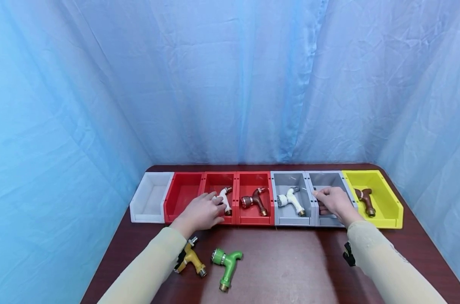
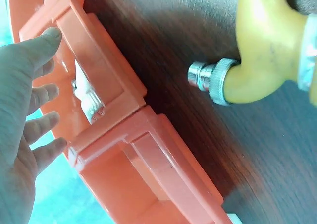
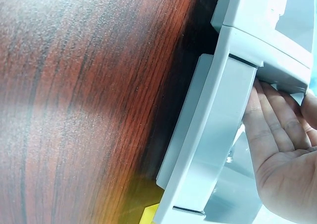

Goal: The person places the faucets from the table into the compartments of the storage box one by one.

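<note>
Here, dark table (image 1: 283,261), blue curtains (image 1: 215,84) on three sides

Head view looks forward and down across the bins (image 1: 254,221) — wrist views share some, up close.

We see a screened work booth; whether it belongs to a lab or to a workshop, we cannot tell. We judge so from the blue curtain (image 1: 222,84), which hangs behind the table (image 1: 287,266) and at both its sides. Along the table's far edge we find a row of bins (image 1: 254,221), and taps (image 1: 228,262) lie in some of these and on the table.
</note>
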Motion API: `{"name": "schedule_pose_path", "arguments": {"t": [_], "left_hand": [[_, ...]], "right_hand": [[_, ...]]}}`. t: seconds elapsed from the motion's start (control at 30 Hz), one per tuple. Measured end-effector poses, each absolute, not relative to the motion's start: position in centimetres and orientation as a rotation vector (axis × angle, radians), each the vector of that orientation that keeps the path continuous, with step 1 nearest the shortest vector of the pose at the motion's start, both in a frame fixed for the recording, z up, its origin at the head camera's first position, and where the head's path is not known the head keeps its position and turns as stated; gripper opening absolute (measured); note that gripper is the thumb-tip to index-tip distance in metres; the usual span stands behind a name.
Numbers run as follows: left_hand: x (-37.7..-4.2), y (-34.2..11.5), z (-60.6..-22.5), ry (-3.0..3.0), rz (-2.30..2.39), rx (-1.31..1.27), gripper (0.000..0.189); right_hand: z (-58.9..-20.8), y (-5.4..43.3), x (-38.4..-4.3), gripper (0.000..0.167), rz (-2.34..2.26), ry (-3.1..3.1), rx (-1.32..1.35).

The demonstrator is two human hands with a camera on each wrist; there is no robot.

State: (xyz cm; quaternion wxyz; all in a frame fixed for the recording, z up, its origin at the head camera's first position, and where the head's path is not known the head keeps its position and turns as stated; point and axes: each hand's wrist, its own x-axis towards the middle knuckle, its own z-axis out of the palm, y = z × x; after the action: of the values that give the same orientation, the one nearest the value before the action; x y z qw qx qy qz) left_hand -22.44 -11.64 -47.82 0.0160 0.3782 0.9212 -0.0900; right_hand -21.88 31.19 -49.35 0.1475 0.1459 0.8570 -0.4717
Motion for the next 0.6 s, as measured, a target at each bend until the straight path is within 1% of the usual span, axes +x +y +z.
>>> {"name": "schedule_pose_path", "arguments": {"t": [0.47, 0.6], "left_hand": [[-17.5, -11.5, -48.2, 2.792, -0.117, 1.378, 0.067], [-16.3, -11.7, -48.6, 2.722, -0.078, 1.397, 0.071]], "right_hand": [[-49.5, 31.3, -22.2, 0.043, -1.344, 2.467, 0.429], [-49.3, 31.2, -22.0, 0.043, -1.346, 2.468, 0.431]]}}
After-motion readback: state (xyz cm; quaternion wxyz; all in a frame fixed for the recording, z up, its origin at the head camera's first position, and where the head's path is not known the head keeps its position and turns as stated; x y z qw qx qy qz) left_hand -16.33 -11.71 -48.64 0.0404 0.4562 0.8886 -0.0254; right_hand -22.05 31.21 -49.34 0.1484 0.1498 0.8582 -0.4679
